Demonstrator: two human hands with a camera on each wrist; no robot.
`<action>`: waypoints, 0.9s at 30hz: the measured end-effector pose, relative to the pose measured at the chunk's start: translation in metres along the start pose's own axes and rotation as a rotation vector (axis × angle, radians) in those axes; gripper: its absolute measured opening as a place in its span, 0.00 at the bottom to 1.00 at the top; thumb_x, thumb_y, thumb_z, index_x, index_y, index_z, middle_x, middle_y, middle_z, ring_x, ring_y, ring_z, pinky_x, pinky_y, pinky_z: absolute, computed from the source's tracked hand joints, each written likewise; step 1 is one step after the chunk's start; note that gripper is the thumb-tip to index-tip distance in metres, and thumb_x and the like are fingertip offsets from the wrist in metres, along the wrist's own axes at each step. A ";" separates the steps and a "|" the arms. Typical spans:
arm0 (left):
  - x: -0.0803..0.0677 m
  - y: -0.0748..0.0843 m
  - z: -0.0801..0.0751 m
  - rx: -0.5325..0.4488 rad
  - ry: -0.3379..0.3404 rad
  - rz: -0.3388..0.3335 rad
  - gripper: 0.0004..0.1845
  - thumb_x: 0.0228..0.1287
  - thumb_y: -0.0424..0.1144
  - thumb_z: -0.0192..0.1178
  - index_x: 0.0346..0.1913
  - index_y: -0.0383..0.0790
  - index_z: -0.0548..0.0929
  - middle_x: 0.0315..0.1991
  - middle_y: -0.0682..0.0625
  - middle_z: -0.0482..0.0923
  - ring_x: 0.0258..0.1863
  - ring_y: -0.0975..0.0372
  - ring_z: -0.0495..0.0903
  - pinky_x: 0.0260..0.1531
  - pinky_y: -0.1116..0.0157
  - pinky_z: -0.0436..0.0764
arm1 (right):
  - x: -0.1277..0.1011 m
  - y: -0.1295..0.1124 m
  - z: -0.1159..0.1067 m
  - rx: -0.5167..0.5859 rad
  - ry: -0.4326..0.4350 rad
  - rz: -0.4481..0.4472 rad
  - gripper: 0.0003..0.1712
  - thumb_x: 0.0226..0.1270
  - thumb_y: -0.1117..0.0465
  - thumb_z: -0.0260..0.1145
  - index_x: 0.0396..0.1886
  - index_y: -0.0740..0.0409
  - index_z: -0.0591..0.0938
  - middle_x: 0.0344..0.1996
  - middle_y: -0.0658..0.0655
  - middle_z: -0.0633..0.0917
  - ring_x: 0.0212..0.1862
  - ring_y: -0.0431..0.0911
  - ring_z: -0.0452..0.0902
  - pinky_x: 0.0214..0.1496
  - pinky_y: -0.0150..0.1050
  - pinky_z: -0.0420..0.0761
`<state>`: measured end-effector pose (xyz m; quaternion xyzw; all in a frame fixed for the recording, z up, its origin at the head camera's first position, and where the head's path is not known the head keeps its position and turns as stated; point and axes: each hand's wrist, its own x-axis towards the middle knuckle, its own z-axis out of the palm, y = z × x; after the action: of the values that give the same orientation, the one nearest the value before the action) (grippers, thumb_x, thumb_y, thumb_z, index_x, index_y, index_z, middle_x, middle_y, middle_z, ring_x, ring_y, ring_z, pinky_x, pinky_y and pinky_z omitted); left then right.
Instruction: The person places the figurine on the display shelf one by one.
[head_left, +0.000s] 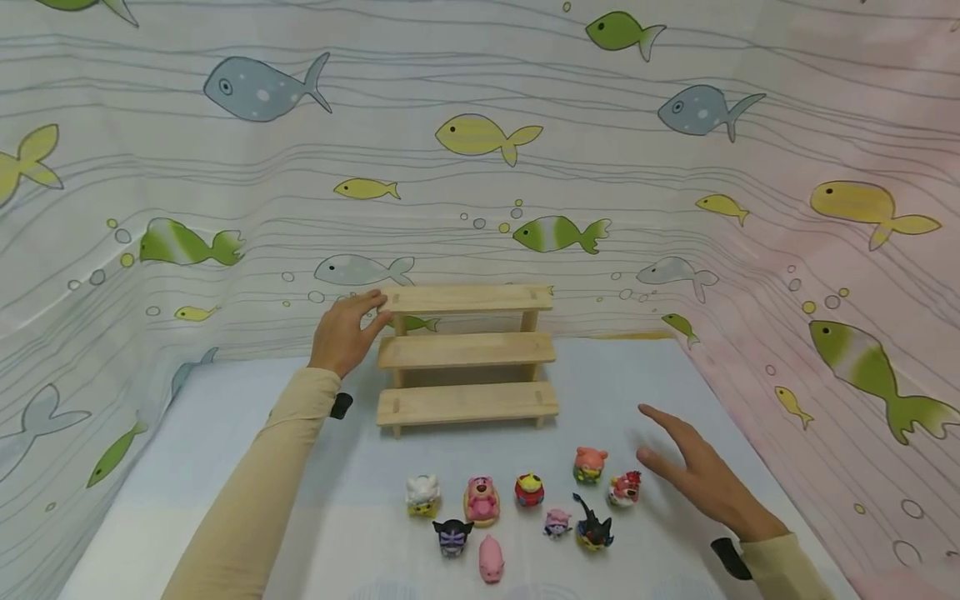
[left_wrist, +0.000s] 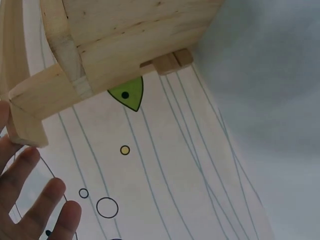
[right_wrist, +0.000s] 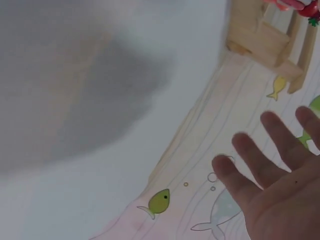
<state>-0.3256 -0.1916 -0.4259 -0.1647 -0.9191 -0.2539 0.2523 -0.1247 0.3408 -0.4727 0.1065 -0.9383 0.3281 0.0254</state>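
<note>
A three-tiered wooden stand (head_left: pixel 467 350) stands on the white-covered table against the patterned backdrop. At the left end of its top board is my left hand (head_left: pixel 347 332), its fingertips touching the wood. In the left wrist view the fingers (left_wrist: pixel 47 200) are spread loosely beside the board's end. My right hand (head_left: pixel 708 479) hovers at the right with its fingers extended and holds nothing. Nearest to it are a red-and-white figurine (head_left: pixel 624 489) and an orange figurine (head_left: pixel 590 465). The right wrist view shows its fingers (right_wrist: pixel 282 145) spread apart.
In front of the stand are several small figurines: a white one (head_left: pixel 423 496), a pink bear (head_left: pixel 482 502), a red-and-yellow one (head_left: pixel 529 490), a dark purple one (head_left: pixel 453 538), a pink pig (head_left: pixel 491 559), a small pink one (head_left: pixel 557 523) and a black one (head_left: pixel 595 531).
</note>
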 end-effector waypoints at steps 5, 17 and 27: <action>0.001 -0.001 -0.001 -0.006 -0.010 -0.008 0.22 0.73 0.47 0.63 0.62 0.38 0.83 0.66 0.45 0.77 0.64 0.43 0.74 0.66 0.43 0.69 | -0.005 0.004 0.004 0.009 -0.039 -0.055 0.37 0.70 0.46 0.70 0.75 0.36 0.67 0.70 0.48 0.73 0.71 0.54 0.67 0.63 0.65 0.70; 0.002 0.001 -0.005 -0.026 -0.030 -0.031 0.22 0.74 0.48 0.62 0.62 0.38 0.83 0.65 0.45 0.78 0.64 0.45 0.76 0.69 0.44 0.66 | -0.004 0.009 0.014 0.056 -0.205 -0.084 0.33 0.60 0.40 0.76 0.61 0.49 0.80 0.55 0.43 0.84 0.55 0.42 0.80 0.56 0.46 0.81; 0.003 0.001 -0.005 -0.052 -0.026 -0.031 0.21 0.72 0.47 0.64 0.61 0.38 0.84 0.64 0.45 0.78 0.64 0.47 0.77 0.68 0.45 0.67 | -0.006 0.013 0.018 0.045 -0.235 -0.103 0.20 0.61 0.42 0.75 0.50 0.40 0.84 0.44 0.37 0.84 0.48 0.36 0.79 0.51 0.42 0.82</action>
<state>-0.3255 -0.1929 -0.4197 -0.1602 -0.9179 -0.2793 0.2318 -0.1214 0.3405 -0.4949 0.1926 -0.9205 0.3325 -0.0704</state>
